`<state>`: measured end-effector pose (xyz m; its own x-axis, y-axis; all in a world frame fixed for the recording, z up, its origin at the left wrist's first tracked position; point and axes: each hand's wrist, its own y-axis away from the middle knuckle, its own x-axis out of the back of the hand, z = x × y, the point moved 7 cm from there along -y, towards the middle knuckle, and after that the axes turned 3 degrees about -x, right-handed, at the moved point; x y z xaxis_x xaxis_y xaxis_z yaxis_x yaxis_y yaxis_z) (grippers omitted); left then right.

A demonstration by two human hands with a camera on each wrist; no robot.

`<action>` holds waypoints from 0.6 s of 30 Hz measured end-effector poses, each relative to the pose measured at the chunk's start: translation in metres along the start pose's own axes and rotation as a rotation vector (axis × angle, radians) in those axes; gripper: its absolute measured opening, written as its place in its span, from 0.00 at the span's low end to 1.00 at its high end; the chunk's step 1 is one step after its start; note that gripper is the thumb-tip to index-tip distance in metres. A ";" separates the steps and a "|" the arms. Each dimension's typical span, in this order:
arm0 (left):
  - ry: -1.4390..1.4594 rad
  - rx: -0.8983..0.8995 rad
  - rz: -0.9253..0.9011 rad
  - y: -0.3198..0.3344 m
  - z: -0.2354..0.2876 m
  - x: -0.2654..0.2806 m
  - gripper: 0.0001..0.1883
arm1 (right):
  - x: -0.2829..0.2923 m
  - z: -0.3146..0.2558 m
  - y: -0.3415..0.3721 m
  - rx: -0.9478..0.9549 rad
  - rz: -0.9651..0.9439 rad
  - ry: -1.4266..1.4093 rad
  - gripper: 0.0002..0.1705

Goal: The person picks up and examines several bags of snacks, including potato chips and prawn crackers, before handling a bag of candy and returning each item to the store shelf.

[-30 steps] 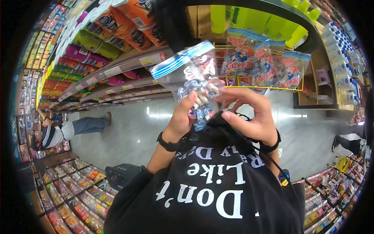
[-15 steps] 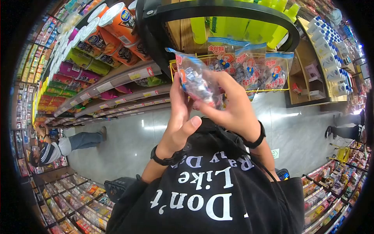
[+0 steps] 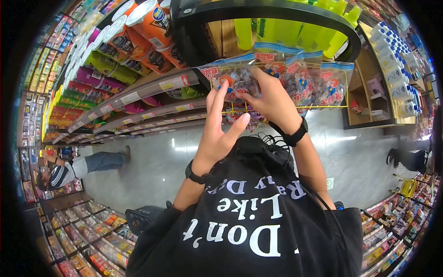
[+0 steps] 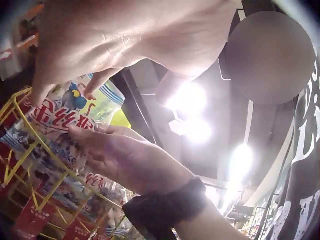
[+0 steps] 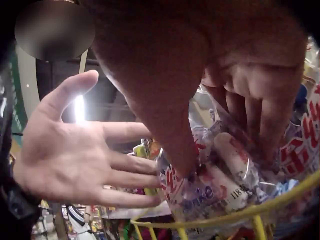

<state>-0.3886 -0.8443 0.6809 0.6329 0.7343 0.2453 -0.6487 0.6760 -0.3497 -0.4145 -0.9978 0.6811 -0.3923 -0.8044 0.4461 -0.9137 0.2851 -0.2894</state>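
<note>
A clear bag of wrapped candy (image 3: 240, 82), with a blue zip strip and red print, sits upright at the left end of a yellow wire basket (image 3: 344, 99). My right hand (image 3: 278, 104) grips its right side; the right wrist view has the thumb in front of the candy bag (image 5: 227, 175) and the other fingers behind. My left hand (image 3: 219, 131) reaches to the bag's left side, its fingers straight and the thumb spread away. In the right wrist view the left hand's fingertips (image 5: 152, 180) are right at the bag's edge. More bags of the same candy (image 3: 332, 85) stand to the right.
A black rail (image 3: 272, 10) arches behind the basket, before yellow-green bottles (image 3: 277, 30). Orange canisters (image 3: 150, 27) crowd the shelf at left. White bottles with blue caps (image 3: 392, 64) line the right shelf. A person (image 3: 83, 166) stands in the aisle at left.
The candy bag was held up before my chest, then moved forward and down into the basket's left end. My left hand let go of it and its fingers straightened; the right still holds it.
</note>
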 end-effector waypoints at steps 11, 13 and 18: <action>-0.337 0.038 0.048 0.003 -0.008 0.008 0.39 | 0.068 -0.016 -0.007 0.065 0.208 0.056 0.25; -0.361 0.023 0.046 0.003 -0.009 0.008 0.39 | 0.082 -0.022 -0.012 0.144 0.299 0.351 0.24; -0.311 0.003 0.044 0.003 -0.010 0.010 0.38 | 0.078 -0.021 -0.012 0.117 0.288 0.827 0.30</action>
<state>-0.3798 -0.8356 0.6731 0.4446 0.7465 0.4951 -0.6740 0.6428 -0.3640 -0.4361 -1.0529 0.7371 -0.5980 -0.0622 0.7991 -0.7688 0.3266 -0.5498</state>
